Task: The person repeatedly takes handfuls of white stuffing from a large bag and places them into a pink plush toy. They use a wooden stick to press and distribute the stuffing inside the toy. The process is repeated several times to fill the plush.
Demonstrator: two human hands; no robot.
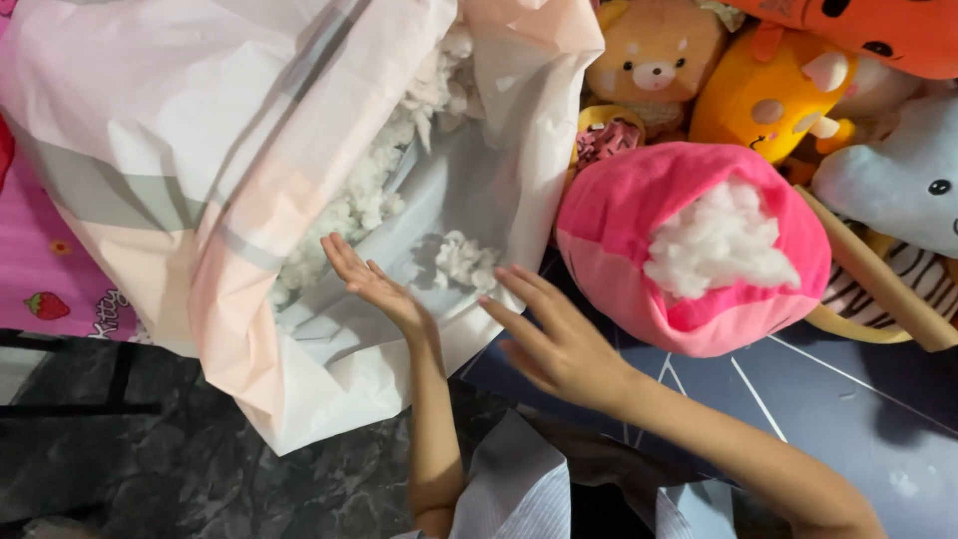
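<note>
My left hand [374,284] is open, palm up, at the mouth of a large pale pink and white fabric bag [210,190] that holds clumps of white stuffing [464,262]. My right hand [554,339] is open too, fingers spread, just right of the bag's edge and empty. Beside it lies a round pink plush shell [619,250] with white stuffing [718,240] bulging out of its opening. Neither hand touches the stuffing.
Plush toys are piled at the top right: a tan bear [654,55], a yellow toy [763,95], an orange one [878,30] and a pale blue one [898,180]. A pink printed cloth [50,279] lies at left. Dark marbled floor [200,479] is below.
</note>
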